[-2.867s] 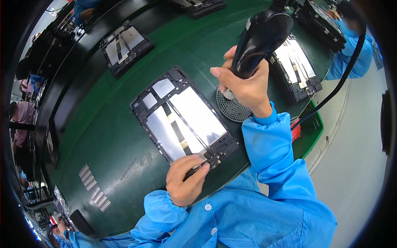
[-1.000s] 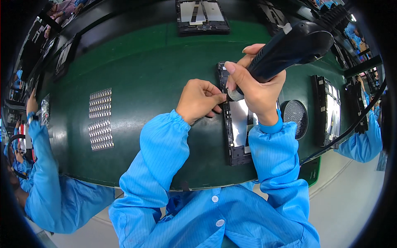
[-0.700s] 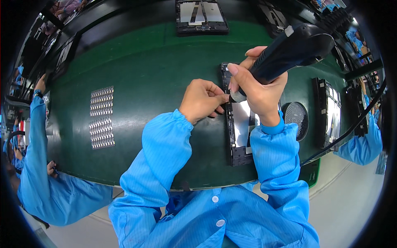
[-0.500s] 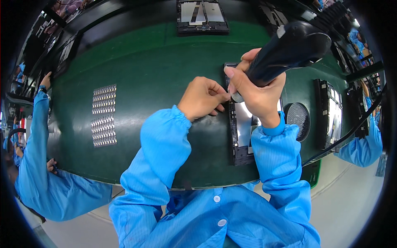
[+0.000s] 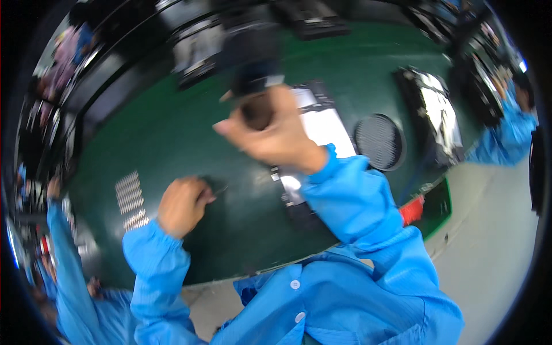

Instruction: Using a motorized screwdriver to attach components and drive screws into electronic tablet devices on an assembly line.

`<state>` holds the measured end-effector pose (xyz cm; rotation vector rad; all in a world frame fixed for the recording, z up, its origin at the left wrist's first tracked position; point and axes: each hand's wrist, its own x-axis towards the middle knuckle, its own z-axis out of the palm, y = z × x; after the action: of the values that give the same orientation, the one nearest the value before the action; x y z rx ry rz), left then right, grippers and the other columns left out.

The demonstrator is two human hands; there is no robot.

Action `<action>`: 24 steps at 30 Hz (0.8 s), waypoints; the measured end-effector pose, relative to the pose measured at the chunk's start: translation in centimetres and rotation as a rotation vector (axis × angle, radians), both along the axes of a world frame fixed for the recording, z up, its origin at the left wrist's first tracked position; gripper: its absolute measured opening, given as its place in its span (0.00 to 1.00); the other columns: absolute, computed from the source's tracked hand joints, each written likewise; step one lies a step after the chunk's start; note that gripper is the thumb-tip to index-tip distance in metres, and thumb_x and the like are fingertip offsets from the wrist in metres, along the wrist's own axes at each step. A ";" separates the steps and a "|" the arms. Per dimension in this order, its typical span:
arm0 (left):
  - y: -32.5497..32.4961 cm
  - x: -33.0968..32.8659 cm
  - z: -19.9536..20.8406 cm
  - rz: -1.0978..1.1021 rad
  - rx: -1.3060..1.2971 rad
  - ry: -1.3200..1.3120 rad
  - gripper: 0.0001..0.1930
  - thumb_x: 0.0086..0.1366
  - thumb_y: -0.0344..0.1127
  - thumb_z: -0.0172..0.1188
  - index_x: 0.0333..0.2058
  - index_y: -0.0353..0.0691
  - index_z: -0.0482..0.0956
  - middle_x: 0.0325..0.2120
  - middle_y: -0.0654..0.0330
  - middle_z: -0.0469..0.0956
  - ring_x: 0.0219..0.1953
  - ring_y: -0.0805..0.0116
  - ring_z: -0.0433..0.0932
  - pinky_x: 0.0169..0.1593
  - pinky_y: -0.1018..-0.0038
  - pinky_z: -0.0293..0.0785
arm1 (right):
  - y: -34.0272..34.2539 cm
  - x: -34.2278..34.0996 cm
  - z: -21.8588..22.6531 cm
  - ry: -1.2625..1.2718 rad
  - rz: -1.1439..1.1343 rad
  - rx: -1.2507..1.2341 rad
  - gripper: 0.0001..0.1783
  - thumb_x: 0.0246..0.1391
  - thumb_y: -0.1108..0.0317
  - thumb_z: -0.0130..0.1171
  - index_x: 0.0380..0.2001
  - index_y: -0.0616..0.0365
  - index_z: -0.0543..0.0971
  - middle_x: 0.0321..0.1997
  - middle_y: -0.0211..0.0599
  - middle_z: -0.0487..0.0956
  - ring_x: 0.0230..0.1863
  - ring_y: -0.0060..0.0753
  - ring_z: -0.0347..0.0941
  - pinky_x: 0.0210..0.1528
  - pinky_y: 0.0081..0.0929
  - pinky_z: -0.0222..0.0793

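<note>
My right hand (image 5: 273,129) is wrapped round a black handheld tool (image 5: 250,60), blurred by motion, raised above the bench. Behind and below that hand lies a flat, tablet-like device (image 5: 328,126) with a black frame and a white inside, partly covered by my wrist and sleeve. On the left, my left hand (image 5: 183,206) is closed, thumb and fingers pinched together. A faint thin sliver shows at its fingertips, too blurred to name. Just left of it are sheets of small pale pieces in rows (image 5: 129,192), the lower one partly behind my sleeve.
A round dark dish (image 5: 379,142) sits right of the device. More opened devices lie at the right (image 5: 434,112) and far edge (image 5: 313,17) of the green bench. A green bin (image 5: 441,210) and a red item (image 5: 411,210) are below right. Co-workers' blue sleeves (image 5: 72,253) show at both sides.
My left hand has moved away from the device, left toward the sheets. My right hand has lifted the black tool up and left off the device. The whole view has swung.
</note>
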<state>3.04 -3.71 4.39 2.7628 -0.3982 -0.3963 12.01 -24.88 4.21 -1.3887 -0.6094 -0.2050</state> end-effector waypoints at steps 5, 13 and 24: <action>-0.5 -1.1 0.3 -0.356 0.209 -0.204 0.05 0.48 0.27 0.60 0.25 0.35 0.73 0.25 0.52 0.71 0.31 0.52 0.73 0.34 0.60 0.71 | -0.4 -0.3 1.1 -0.215 -0.060 0.100 0.21 0.40 0.76 0.65 0.36 0.65 0.66 0.19 0.42 0.72 0.20 0.17 0.64 0.22 0.22 0.63; -13.9 -4.9 9.3 -0.695 -0.249 -0.148 0.10 0.39 0.25 0.63 0.25 0.41 0.76 0.23 0.60 0.78 0.21 0.64 0.75 0.26 0.71 0.71 | -0.6 0.6 0.2 -0.169 -0.027 0.172 0.20 0.35 0.75 0.62 0.35 0.62 0.68 0.21 0.52 0.72 0.25 0.56 0.72 0.23 0.38 0.65; -33.5 -5.5 4.1 -0.683 -0.621 -0.519 0.08 0.48 0.35 0.55 0.27 0.38 0.75 0.23 0.61 0.71 0.27 0.68 0.73 0.28 0.74 0.67 | -0.9 -0.1 0.0 -0.090 -0.044 0.132 0.22 0.41 0.71 0.65 0.41 0.62 0.71 0.24 0.41 0.77 0.25 0.31 0.76 0.29 0.28 0.71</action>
<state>-2.42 -37.17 8.53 2.0148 -1.3399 0.2821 11.87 -25.82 4.18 -1.2708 -0.6289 -0.3389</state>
